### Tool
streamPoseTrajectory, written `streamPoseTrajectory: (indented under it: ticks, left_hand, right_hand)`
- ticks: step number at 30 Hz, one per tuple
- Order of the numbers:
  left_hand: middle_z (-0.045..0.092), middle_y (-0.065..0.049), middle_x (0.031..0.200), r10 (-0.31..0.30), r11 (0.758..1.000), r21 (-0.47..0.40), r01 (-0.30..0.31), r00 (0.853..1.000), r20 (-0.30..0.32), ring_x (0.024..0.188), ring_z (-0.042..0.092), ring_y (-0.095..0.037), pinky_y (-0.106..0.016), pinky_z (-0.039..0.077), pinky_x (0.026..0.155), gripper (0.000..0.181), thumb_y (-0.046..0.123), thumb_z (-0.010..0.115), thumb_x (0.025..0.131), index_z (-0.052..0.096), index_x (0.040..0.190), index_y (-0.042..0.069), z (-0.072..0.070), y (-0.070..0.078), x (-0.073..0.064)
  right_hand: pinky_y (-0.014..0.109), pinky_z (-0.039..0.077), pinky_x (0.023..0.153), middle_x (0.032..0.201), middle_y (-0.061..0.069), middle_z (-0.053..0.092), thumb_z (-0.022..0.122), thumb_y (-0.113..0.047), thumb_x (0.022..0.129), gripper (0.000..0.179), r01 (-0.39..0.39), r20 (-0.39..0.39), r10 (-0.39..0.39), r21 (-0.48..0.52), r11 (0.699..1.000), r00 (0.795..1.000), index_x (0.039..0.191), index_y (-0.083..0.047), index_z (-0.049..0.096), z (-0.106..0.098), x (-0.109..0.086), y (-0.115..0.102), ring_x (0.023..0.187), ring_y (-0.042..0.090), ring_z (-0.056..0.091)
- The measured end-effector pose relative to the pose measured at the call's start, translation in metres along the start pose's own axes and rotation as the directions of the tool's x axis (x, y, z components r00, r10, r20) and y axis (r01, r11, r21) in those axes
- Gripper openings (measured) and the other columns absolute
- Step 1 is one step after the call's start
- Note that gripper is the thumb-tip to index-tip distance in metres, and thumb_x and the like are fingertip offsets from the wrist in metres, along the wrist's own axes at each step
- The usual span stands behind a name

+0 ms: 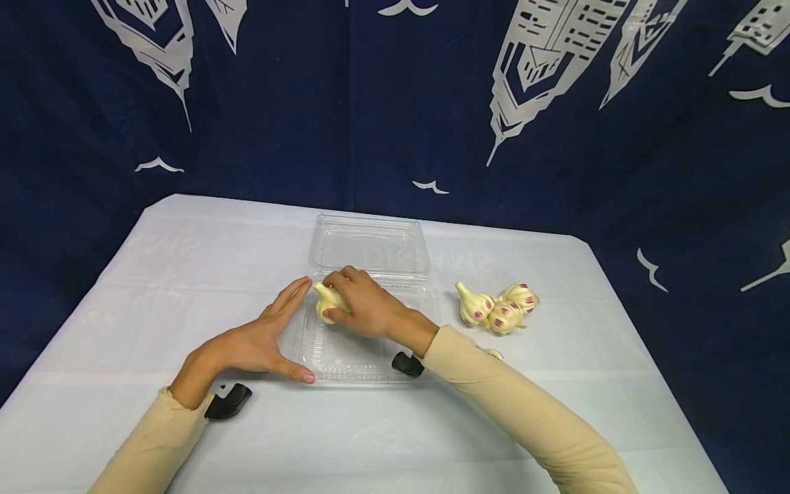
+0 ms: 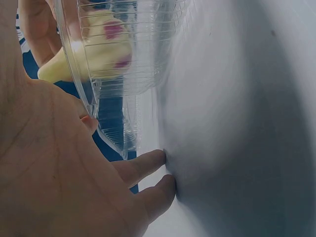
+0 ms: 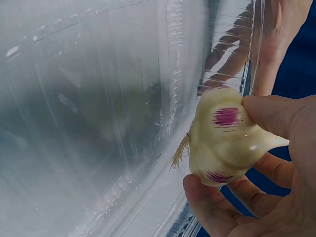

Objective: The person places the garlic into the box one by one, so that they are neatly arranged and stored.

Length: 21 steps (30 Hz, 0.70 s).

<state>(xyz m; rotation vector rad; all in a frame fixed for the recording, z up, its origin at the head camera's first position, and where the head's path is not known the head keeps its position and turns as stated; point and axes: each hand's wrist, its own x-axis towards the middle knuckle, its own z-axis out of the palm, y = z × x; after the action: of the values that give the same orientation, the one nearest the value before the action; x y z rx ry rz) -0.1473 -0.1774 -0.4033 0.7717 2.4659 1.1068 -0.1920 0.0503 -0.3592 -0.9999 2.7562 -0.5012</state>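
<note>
In the head view a clear plastic clamshell box (image 1: 364, 353) lies open on the table, its lid (image 1: 370, 245) folded back. My right hand (image 1: 364, 302) pinches a garlic bulb (image 1: 328, 302) over the left part of the box. The right wrist view shows this bulb (image 3: 222, 138) between thumb and fingertips, purple patches on its skin and dry roots at its base. My left hand (image 1: 262, 343) is spread at the box's left side, thumb by the near corner. In the left wrist view two of its fingertips (image 2: 157, 159) touch the white tabletop.
Three garlic bulbs (image 1: 503, 309) sit in a cluster right of the box. Another pale piece (image 1: 494, 354) shows partly behind the right sleeve. A white cloth covers the table (image 1: 247, 439), and a dark blue printed curtain (image 1: 395, 103) hangs behind it.
</note>
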Motion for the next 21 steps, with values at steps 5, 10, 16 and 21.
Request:
streamPoseTrajectory:
  ticks: [5,10,16,21]
  left_hand:
    - [-0.017,-0.003,0.168,-0.002,1.0,0.002,0.002,1.0,-0.001,0.153,-0.003,-0.044,-0.07,0.017,0.115,0.144,0.055,0.089,0.067,-0.012,0.161,0.015,0.0004,0.0007,0.0002]
    - [-0.017,-0.001,0.168,-0.006,1.0,0.005,0.006,1.0,0.0,0.153,-0.002,-0.044,-0.071,0.018,0.115,0.143,0.054,0.089,0.067,-0.012,0.161,0.016,0.0003,0.0008,0.0004]
    - [-0.017,-0.001,0.168,-0.008,1.0,-0.003,0.008,1.0,-0.003,0.153,-0.002,-0.043,-0.071,0.017,0.115,0.143,0.056,0.089,0.067,-0.011,0.161,0.016,0.0006,0.0007,0.0003]
    - [-0.016,-0.003,0.168,-0.01,1.0,-0.004,0.01,1.0,-0.004,0.153,-0.003,-0.044,-0.071,0.016,0.115,0.144,0.056,0.089,0.066,-0.011,0.161,0.017,0.0011,0.0005,0.0006]
  right_hand:
    - [0.033,0.051,0.093,0.131,0.012,0.057,0.067,-0.029,0.097,0.046,-0.002,-0.001,0.002,-0.023,1.0,1.0,0.136,-0.008,0.055,0.0015,-0.0002,-0.0016,0.109,0.022,0.056]
    - [0.032,0.051,0.091,0.127,0.011,0.058,0.068,-0.028,0.097,0.046,0.003,-0.005,-0.003,-0.026,1.0,1.0,0.136,-0.007,0.055,0.001,-0.0002,-0.0028,0.105,0.021,0.057]
    - [0.032,0.05,0.091,0.126,0.012,0.059,0.067,-0.027,0.097,0.045,-0.016,-0.005,0.016,-0.034,0.999,1.0,0.135,-0.008,0.055,0.0016,0.0001,-0.0058,0.106,0.023,0.055]
    - [0.031,0.051,0.088,0.122,0.01,0.06,0.068,-0.03,0.097,0.045,-0.045,-0.011,0.045,-0.075,0.996,0.999,0.134,-0.009,0.056,0.0022,0.0009,-0.0091,0.101,0.021,0.057]
